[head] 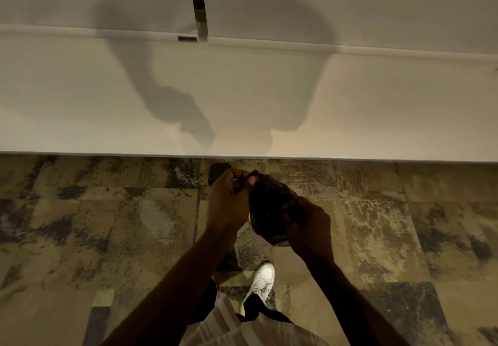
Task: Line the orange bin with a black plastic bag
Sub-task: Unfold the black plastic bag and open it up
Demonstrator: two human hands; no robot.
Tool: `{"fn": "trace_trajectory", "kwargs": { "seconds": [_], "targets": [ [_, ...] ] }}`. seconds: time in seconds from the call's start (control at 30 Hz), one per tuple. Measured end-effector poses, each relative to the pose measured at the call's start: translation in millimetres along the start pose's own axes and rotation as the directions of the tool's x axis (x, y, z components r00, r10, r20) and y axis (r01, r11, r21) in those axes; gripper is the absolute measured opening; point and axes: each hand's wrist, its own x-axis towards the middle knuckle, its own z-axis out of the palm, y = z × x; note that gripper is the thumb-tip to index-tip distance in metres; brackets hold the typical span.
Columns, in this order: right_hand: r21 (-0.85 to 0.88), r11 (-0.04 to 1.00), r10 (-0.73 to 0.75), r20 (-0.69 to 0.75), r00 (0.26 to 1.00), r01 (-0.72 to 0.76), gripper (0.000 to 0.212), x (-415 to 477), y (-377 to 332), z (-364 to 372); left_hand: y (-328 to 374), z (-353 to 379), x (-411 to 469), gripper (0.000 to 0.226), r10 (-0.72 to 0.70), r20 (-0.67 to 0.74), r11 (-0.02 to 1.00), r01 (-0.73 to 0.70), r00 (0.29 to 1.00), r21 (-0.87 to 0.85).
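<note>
Your left hand (229,197) pinches the far edge of a black plastic bag (269,205), still a dark, crumpled, glossy wad. Your right hand (308,227) grips its near right side. You hold it above patterned carpet (107,210), near a white wall (242,97).

i see the black plastic bag (270,208) as a crumpled, partly bunched-up dark bundle, held up above the patterned floor in front of me. its surface looks thin, wrinkled and faintly glossy, catching small flecks of light. its upper edge is pinched up toward the top left, and the bulk of it sags down and to the right. a small orange glow shows just beside its lower left edge; i can't tell what it is.
</note>
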Motion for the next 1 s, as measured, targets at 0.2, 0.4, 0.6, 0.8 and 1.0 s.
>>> {"fn": "trace_trajectory", "kwargs": {
  "seconds": [0.2, 0.4, 0.6, 0.8, 1.0],
  "targets": [
    [0.215, 0.925, 0.304, 0.077, 0.950, -0.313, 0.015, 1, 16, -3, 3, 0, -3, 0.022, -0.410, 0.097, 0.774, 0.403, 0.907, -0.489],
    [0.457, 0.796, 0.436, 0.020, 0.900, -0.396, 0.015, 3, 22, -8, -9, 7, -7, 0.011, -0.261, -0.058, 0.964, 0.257, 0.964, -0.068],
    [0.763, 0.383, 0.599, 0.223, 0.769, -0.521, 0.016, 20, 32, -23, -12, 5, -5, 0.029, -0.089, 0.135, 0.986, 0.068, 0.987, 0.154],
    [0.753, 0.400, 0.599, 0.217, 0.771, -0.522, 0.011, 37, 39, -30, -10, -7, 14, 0.041, 0.072, 0.448, 0.551, -0.410, 0.891, 0.727],
    [0.818, 0.340, 0.509, 0.255, 0.822, -0.464, 0.027, 52, 47, -47, -19, -17, 20, 0.008, 0.178, 0.051, 0.410, -0.121, 0.983, 0.904]
  ]
}}
